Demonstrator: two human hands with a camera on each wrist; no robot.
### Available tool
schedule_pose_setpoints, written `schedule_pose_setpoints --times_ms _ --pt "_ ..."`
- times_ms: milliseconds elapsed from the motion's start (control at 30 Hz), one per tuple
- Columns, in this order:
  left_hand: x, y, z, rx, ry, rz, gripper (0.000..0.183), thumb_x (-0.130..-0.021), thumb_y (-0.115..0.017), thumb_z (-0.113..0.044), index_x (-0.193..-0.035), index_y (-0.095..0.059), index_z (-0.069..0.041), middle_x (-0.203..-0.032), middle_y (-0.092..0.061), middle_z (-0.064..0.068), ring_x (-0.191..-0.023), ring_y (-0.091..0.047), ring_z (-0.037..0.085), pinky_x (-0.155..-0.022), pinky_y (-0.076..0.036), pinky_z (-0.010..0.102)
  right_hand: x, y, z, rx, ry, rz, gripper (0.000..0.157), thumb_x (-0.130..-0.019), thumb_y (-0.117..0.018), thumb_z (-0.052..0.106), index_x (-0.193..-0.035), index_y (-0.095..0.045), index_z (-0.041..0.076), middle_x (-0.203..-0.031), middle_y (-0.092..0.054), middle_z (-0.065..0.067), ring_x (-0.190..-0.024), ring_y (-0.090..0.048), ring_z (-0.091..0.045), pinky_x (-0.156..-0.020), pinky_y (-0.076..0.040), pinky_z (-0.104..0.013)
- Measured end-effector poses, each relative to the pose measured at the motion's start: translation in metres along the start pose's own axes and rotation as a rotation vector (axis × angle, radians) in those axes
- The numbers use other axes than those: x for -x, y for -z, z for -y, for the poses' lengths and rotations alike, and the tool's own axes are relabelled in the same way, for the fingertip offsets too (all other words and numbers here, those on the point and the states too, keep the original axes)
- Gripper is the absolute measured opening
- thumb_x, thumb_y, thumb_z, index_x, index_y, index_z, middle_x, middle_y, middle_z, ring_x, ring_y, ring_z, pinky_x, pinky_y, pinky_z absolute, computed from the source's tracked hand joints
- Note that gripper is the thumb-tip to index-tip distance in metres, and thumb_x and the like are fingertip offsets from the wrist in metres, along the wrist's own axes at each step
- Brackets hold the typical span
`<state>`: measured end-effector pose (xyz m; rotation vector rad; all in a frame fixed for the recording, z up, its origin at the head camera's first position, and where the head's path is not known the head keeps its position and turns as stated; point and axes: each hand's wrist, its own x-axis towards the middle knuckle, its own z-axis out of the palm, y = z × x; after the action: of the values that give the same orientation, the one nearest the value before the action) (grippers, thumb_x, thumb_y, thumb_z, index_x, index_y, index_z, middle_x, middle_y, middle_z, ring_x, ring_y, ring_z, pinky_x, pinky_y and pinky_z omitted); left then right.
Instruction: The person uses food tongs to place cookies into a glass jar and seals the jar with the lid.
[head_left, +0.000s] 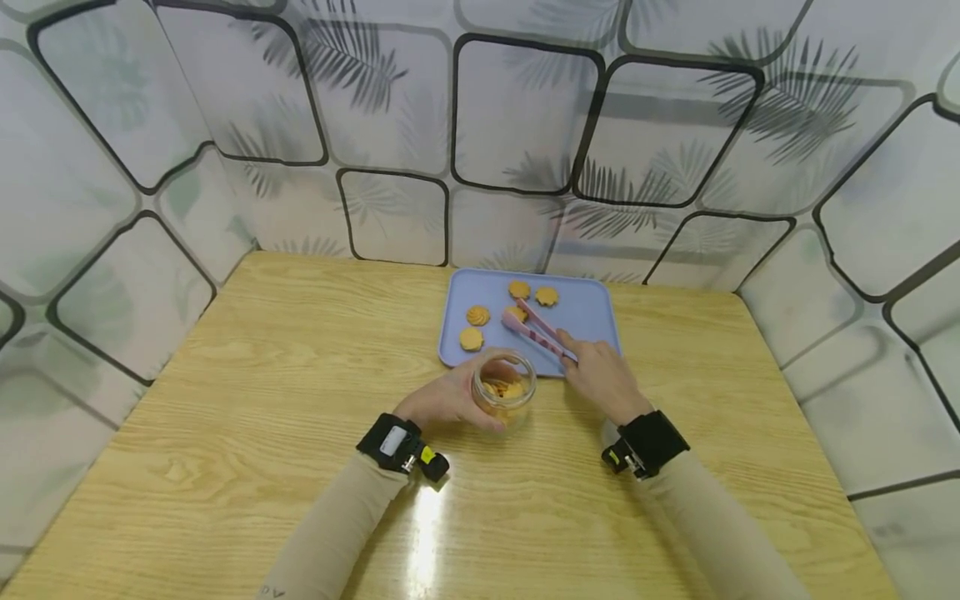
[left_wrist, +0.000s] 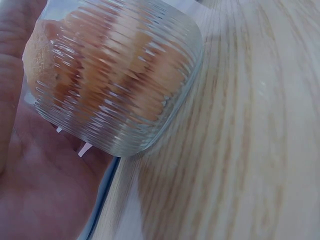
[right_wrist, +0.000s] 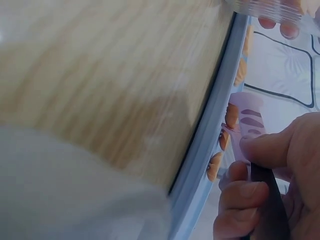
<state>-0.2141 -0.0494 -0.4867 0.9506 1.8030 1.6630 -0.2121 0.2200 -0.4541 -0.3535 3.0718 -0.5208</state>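
My left hand grips a clear ribbed glass jar around its side, in front of the tray. The jar has no lid on it, and cookies lie inside. With my right hand I hold pink tongs, thumb and fingers around the handles. The tips of the tongs are spread on either side of a cookie on the blue tray. More cookies lie near it: two behind, and a swirled cookie and a flat-looking cookie at the left.
The wooden table runs up to a pale patterned curtain at the back and sides. A blurred whitish rounded thing sits under my right wrist. Both wrists wear black straps with small cameras.
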Motion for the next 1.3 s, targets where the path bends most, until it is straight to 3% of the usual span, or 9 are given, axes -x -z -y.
schedule_pose_setpoints --times_ms 200,500,700,900,1100,1300 --pt "0.004 -0.001 -0.002 -0.002 0.014 -0.002 0.091 -0.076 -0.088 0.0 -0.15 -0.041 -0.023 -0.148 -0.049 0.021 -0.137 -0.047 0.025 -0.112 -0.044 0.037 0.009 -0.002 -0.006 -0.039 0.001 0.014 0.051 -0.104 -0.055 0.02 -0.153 -0.046 0.008 -0.053 -0.029 0.004 -0.046 -0.021 -0.009 -0.044 -0.024 -0.026" --pt "0.006 0.0 0.0 -0.017 0.017 -0.022 0.09 -0.075 -0.089 -0.001 -0.149 -0.043 -0.024 -0.147 -0.051 0.016 -0.136 -0.048 0.023 -0.11 -0.046 0.035 0.026 -0.001 -0.012 -0.095 0.017 -0.011 0.051 -0.103 -0.056 0.018 -0.152 -0.047 0.007 -0.054 -0.03 0.004 -0.046 -0.021 -0.009 -0.044 -0.024 -0.025" --pt "0.005 0.0 0.0 -0.008 -0.003 -0.014 0.091 -0.074 -0.088 0.002 -0.149 -0.043 -0.022 -0.146 -0.051 0.019 -0.135 -0.049 0.025 -0.111 -0.045 0.037 0.042 0.008 -0.011 -0.171 0.013 -0.033 0.05 -0.105 -0.056 0.022 -0.153 -0.047 0.011 -0.054 -0.03 0.004 -0.048 -0.02 -0.009 -0.047 -0.022 -0.024" --pt "0.003 -0.002 0.001 -0.01 0.013 -0.012 0.091 -0.075 -0.088 0.001 -0.149 -0.043 -0.027 -0.145 -0.053 0.01 -0.136 -0.048 0.02 -0.11 -0.046 0.035 0.06 0.02 -0.009 -0.224 0.015 -0.087 0.049 -0.105 -0.057 0.022 -0.152 -0.048 0.012 -0.054 -0.035 0.003 -0.049 -0.024 -0.009 -0.048 -0.024 -0.023" --pt "0.002 -0.002 0.0 -0.009 0.008 -0.011 0.092 -0.075 -0.088 0.001 -0.15 -0.042 -0.026 -0.145 -0.053 0.009 -0.136 -0.048 0.021 -0.112 -0.044 0.037 0.071 0.027 -0.006 -0.234 0.088 -0.156 0.048 -0.105 -0.058 0.019 -0.15 -0.049 0.009 -0.053 -0.035 0.005 -0.049 -0.022 -0.006 -0.05 -0.023 -0.022" --pt "0.003 -0.001 0.001 -0.017 0.023 -0.02 0.092 -0.075 -0.089 0.001 -0.149 -0.043 -0.028 -0.143 -0.055 0.005 -0.135 -0.049 0.019 -0.111 -0.045 0.036 0.085 0.034 0.0 -0.321 0.144 -0.194 0.048 -0.103 -0.061 0.012 -0.149 -0.05 0.006 -0.056 -0.038 0.009 -0.049 -0.026 -0.001 -0.047 -0.026 -0.021"
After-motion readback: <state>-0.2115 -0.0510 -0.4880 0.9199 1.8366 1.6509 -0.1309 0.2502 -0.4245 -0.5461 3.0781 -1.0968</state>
